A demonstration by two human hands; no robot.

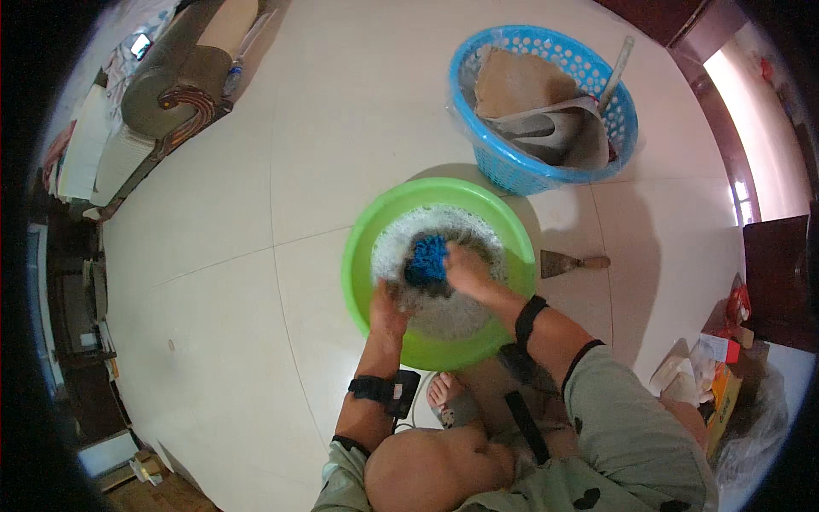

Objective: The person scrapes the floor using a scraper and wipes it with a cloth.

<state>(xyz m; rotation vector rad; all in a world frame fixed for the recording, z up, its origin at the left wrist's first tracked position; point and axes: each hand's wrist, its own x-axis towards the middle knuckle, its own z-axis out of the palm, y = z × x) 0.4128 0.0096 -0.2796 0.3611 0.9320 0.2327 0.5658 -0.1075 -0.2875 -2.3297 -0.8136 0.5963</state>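
A green plastic basin (pixel 357 247) stands on the floor before me, holding dark water and white suds (pixel 452 322). In its middle a blue shaggy cloth (pixel 429 256) sits in the water, partly sunk, its lower side hidden. My right hand (pixel 467 271) is closed at the cloth's right edge, fingers curled down. Just inside the basin's near left side, my left hand (pixel 388 309) reaches into the foam. Its fingers are partly covered by suds and blurred, so whether it grips the cloth cannot be made out.
A blue perforated basket (pixel 512 166) with cardboard and a stick stands behind the basin. Right of the basin lies a scraper (pixel 573 263) with a wooden handle. A carved sofa (pixel 175 102) is at far left. Boxes and plastic bags (pixel 725 384) crowd the right side.
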